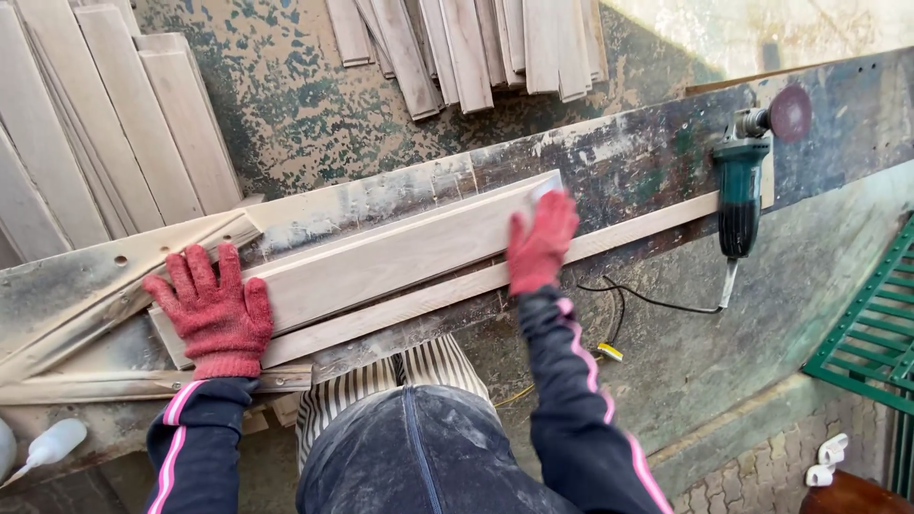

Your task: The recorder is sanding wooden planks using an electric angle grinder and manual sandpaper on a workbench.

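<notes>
A long pale wooden board (400,252) lies on a worn, paint-stained workbench (647,157). My left hand (214,309), in a red knit glove, presses flat on the board's left end with fingers spread. My right hand (540,243), also in a red glove, is blurred at the board's right end and closed on a small pale piece, probably sandpaper (545,188). A narrower wooden strip (628,231) runs along the bench in front of the board.
A green angle grinder with a reddish disc (747,171) rests on the bench at right, its cable (647,300) hanging down. Stacks of pale planks lean at the left (105,133) and top (466,48). A white squeeze bottle (52,445) sits lower left; a green metal grate (871,328) stands right.
</notes>
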